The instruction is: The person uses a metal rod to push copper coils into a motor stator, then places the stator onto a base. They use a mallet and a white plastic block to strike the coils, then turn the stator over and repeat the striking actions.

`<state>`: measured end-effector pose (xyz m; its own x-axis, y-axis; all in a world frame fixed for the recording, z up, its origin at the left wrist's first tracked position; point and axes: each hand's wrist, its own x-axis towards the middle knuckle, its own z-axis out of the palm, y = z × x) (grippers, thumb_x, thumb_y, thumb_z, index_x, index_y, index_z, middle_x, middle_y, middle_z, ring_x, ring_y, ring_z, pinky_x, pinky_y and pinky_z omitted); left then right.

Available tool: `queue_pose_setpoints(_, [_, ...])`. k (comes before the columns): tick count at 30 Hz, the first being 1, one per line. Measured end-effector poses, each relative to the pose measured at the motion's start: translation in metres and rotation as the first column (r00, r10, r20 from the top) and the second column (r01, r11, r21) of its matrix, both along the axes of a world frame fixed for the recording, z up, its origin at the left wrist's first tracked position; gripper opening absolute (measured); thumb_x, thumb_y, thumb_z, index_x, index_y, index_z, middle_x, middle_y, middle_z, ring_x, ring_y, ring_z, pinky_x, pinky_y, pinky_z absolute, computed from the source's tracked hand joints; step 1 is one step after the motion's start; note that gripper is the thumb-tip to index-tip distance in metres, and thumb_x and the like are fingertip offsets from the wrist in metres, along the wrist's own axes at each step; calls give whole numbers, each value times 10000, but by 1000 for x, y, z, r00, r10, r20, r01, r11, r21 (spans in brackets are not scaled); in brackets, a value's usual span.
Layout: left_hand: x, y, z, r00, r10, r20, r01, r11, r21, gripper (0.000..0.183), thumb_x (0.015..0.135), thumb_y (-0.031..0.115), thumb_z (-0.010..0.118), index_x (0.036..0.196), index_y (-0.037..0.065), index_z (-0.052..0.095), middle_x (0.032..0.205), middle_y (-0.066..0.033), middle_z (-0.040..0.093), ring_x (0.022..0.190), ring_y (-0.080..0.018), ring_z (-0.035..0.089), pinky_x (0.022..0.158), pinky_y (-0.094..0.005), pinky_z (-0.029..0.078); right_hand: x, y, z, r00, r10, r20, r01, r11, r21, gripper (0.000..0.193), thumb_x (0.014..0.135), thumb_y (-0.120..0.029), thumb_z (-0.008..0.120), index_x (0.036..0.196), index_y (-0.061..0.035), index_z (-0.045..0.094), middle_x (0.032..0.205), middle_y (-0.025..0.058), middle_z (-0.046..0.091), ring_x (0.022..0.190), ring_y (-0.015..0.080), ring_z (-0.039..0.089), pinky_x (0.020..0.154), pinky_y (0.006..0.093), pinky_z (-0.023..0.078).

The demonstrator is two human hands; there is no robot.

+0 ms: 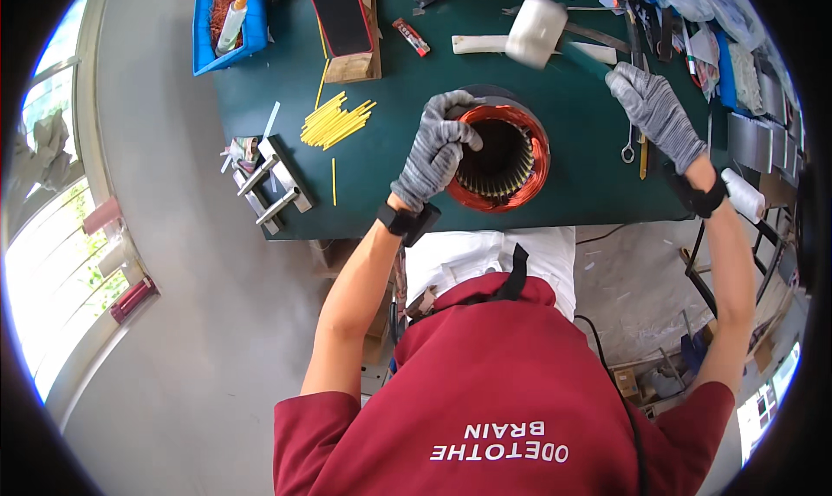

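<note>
A motor stator [541,160] with a ring of orange-red copper windings stands near the table's front edge, its slotted bore facing up. My left hand [436,145], in a grey knitted glove, grips the left side of its rim, fingers curled over the top edge. My right hand [656,114], gloved alike, is closed around the green handle of a mallet [536,32]. The mallet's white head is held beyond the stator and looks slightly blurred; it is apart from the windings.
Yellow strips [336,123] lie left of the stator, near a metal frame [276,184]. Farther back are a phone [340,15] on a wooden block and a blue bin [202,36] with copper-coloured scraps and a bottle. A wrench [628,145] and several tools lie at right.
</note>
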<state>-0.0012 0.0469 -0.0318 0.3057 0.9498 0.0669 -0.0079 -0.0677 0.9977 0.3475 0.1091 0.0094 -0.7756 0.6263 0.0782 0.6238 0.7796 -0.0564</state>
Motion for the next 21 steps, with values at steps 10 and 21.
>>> queue_pose_setpoints(10, [-5, -36, -4, 940, 285, -189, -246, 948, 202, 382, 701, -15, 481, 1049, 90, 599, 1258, -148, 439, 1190, -271, 415, 1023, -375, 314, -19, 1, 6, 999, -31, -38, 29, 998, -50, 410, 766, -40, 545, 1170, -108, 536, 1090, 170, 580, 907, 315, 605, 778, 377, 509])
queue_pose_setpoints(21, [-5, -21, -13, 963, 236, -132, -203, 954, 222, 381, 578, -13, 443, 887, 82, 646, 1203, -137, 533, 1117, -314, 453, 1025, -401, 289, -29, -69, -25, 983, 28, -180, -13, 997, 81, 121, 888, -117, 484, 969, -70, 561, 764, 69, 571, 556, 152, 529, 477, 297, 424])
